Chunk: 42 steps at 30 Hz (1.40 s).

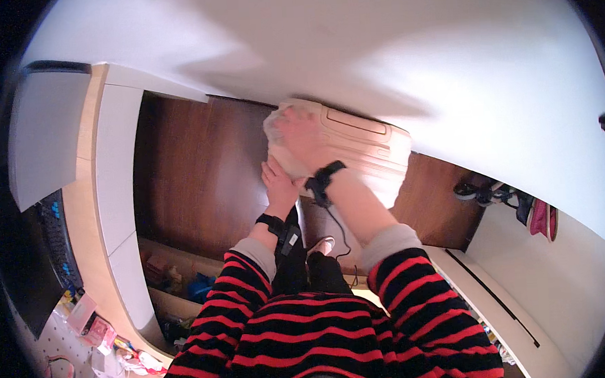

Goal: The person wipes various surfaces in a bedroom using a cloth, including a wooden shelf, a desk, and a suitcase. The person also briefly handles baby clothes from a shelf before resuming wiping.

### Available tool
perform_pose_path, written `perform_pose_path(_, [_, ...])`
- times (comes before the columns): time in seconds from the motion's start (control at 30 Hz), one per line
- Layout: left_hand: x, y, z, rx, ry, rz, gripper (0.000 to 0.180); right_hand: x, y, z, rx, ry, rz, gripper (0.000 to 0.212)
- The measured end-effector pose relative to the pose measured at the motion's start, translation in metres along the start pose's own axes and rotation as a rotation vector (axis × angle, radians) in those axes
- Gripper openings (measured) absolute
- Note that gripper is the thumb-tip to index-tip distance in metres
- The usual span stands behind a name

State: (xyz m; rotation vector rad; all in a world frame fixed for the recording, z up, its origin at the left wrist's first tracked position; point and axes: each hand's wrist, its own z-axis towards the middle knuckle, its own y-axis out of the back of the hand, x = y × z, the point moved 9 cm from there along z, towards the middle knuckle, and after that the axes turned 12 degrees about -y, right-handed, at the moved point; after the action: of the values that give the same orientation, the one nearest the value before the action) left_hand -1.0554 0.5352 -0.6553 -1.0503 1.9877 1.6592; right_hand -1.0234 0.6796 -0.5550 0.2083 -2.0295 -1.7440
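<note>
A cream-coloured ribbed hard-shell suitcase point(369, 148) is on the floor against the white wall. My right hand point(301, 133) reaches over its left end; the fingers are smeared by motion. Something pale seems to be under or beside those fingers, but I cannot make out whether it is a cloth or part of the case. My left hand point(279, 183) rests at the near left edge of the suitcase, its fingers stretched out against the side, below my right wrist. Dark straps circle both wrists, and a black cable hangs from the right one.
Dark wooden flooring point(205, 153) surrounds the case. At left stands a desk point(87, 156) with a keyboard point(60, 236) and clutter. Shoes point(542, 219) stick out near the wall at right, above a white cabinet point(500, 309). An open low compartment point(183, 260) holds assorted items.
</note>
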Motion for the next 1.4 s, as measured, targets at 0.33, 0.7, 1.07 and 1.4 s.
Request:
perform_pose_path(0.33, [-0.001, -0.001, -0.006, 0.086, 0.069, -0.018, 0.117, -0.294, 0.038, -0.160, -0.114, -0.854, 0.041, 0.041])
perform_pose_path(0.7, [-0.003, -0.002, -0.006, 0.068, -0.005, -0.033, 0.112, -0.058, -0.003, 0.021, -0.051, -0.271, -0.148, 0.024])
perform_pose_path(1.07, [0.013, -0.011, -0.015, 0.114, 0.130, 0.053, 0.104, 0.029, -0.038, 0.061, 0.177, -0.025, -0.351, 0.019])
perform_pose_path(1.4, [-0.004, 0.007, -0.020, 0.108, 0.146, 0.026, 0.111, -0.200, 0.038, -0.072, 0.050, -0.430, 0.052, 0.031])
